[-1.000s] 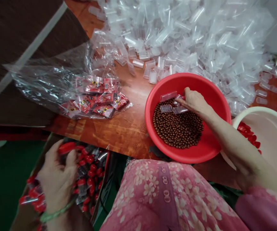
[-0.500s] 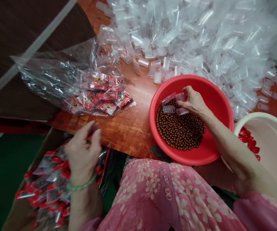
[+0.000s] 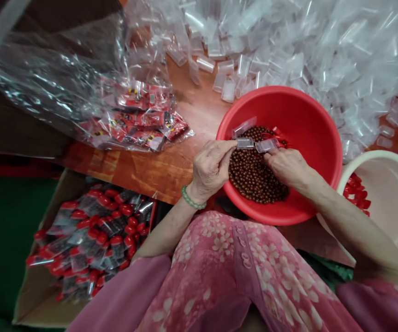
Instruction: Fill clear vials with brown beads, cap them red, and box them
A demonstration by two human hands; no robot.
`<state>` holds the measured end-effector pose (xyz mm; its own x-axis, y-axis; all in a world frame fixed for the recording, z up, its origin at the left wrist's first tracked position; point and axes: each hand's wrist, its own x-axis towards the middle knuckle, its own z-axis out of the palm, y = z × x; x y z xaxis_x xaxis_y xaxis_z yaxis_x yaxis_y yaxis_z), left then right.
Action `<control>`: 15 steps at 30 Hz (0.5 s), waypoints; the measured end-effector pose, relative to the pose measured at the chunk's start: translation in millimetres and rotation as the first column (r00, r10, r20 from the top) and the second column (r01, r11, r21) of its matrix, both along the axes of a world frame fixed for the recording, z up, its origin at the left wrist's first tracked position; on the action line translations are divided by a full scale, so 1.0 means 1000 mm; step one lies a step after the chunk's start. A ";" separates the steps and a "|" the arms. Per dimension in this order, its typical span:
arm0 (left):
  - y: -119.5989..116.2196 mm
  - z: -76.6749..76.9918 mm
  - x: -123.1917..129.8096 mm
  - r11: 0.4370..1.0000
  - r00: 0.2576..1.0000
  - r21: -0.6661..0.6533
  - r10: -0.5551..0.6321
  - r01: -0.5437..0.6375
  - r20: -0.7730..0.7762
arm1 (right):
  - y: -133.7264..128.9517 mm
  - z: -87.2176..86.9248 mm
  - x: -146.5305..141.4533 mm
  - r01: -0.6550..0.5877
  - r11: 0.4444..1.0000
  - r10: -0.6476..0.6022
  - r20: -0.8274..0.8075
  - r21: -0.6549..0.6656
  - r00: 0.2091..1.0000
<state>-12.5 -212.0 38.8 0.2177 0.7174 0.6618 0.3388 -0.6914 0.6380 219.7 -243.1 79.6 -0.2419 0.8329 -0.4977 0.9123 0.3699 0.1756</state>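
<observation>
While the carton (image 3: 39,297) at our left holds many red-capped tubes (image 3: 102,238) that look finished, the clear tubes (image 3: 299,44) heaped behind the red bowl (image 3: 309,117) suggest plenty remains. Over the brown beads (image 3: 256,184), our left hand (image 3: 208,168) has fingertips at the near end of the left tube (image 3: 245,144) — long axis sideways, pointing right — though whether they pinch we cannot tell. Just beside it, the right tube (image 3: 267,145) lies sideways, right end angled slightly away, by our right hand (image 3: 290,169), fingers curled, grip hidden.

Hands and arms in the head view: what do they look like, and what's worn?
The left grip and right grip are ungloved human hands. A green beaded bracelet is on the left wrist. The pinkish-purple sleeves stop short of both wrists.
</observation>
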 end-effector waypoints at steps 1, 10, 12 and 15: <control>0.000 -0.002 0.000 1.000 1.000 0.017 -0.001 0.001 -0.005 | -0.003 -0.003 -0.004 -0.039 0.999 0.039 0.048 0.001 0.998; 0.003 -0.004 0.000 0.998 1.000 0.058 -0.018 0.019 -0.011 | -0.007 -0.016 -0.045 -0.317 0.942 0.301 -0.138 -0.112 0.943; 0.003 -0.005 0.000 0.998 1.000 0.057 -0.019 0.020 -0.007 | -0.002 -0.017 -0.047 -0.320 0.937 0.276 -0.267 -0.140 0.923; 0.003 -0.007 0.000 0.999 1.000 0.039 -0.025 0.025 -0.008 | 0.003 -0.022 -0.042 -0.217 0.963 0.108 -0.510 -0.159 0.854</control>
